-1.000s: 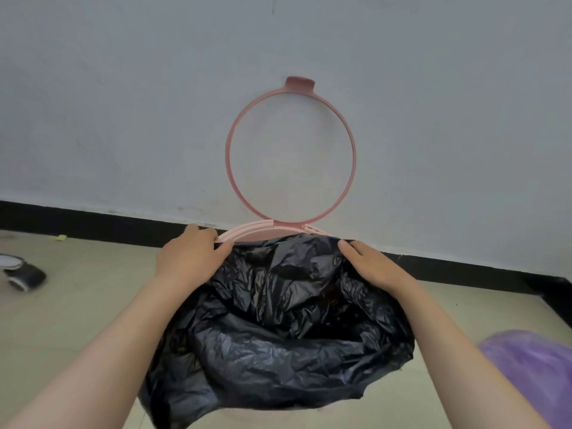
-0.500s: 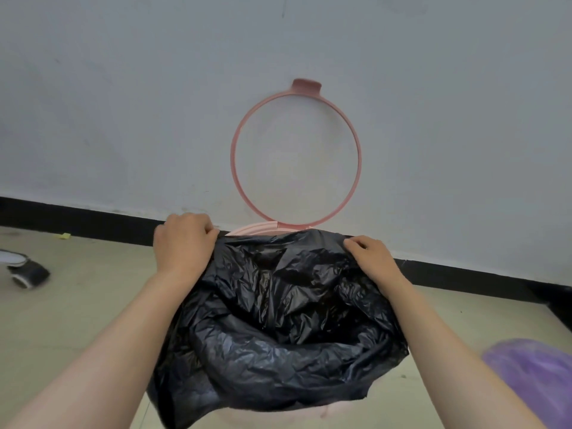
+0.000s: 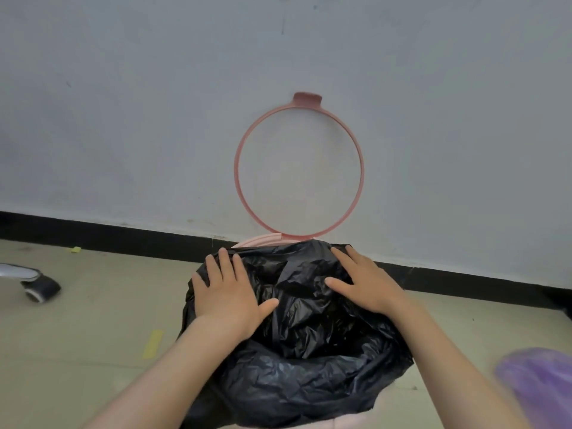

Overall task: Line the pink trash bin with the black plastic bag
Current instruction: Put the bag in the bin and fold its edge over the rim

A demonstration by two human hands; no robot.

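The black plastic bag [image 3: 312, 360] is draped over the mouth of the pink trash bin [image 3: 260, 241], whose rim shows only at the back. The bin's pink ring lid [image 3: 238, 168] stands flipped up against the wall. My left hand [image 3: 227, 294] lies flat, fingers spread, on the bag's back left edge. My right hand [image 3: 363, 284] lies flat on the back right edge, fingers apart. Neither hand pinches the plastic. The bin's body is hidden under the bag.
A grey wall with a black skirting board [image 3: 123, 235] runs right behind the bin. A chair caster [image 3: 40, 287] sits on the tiled floor at the left. A purple bag [image 3: 538, 385] lies at the lower right. A yellow tape strip [image 3: 153, 343] is on the floor.
Both hands have let go of the bag's back edge and now rest flat and spread on it. The bag covers more of the pink rim. The view has tilted down.
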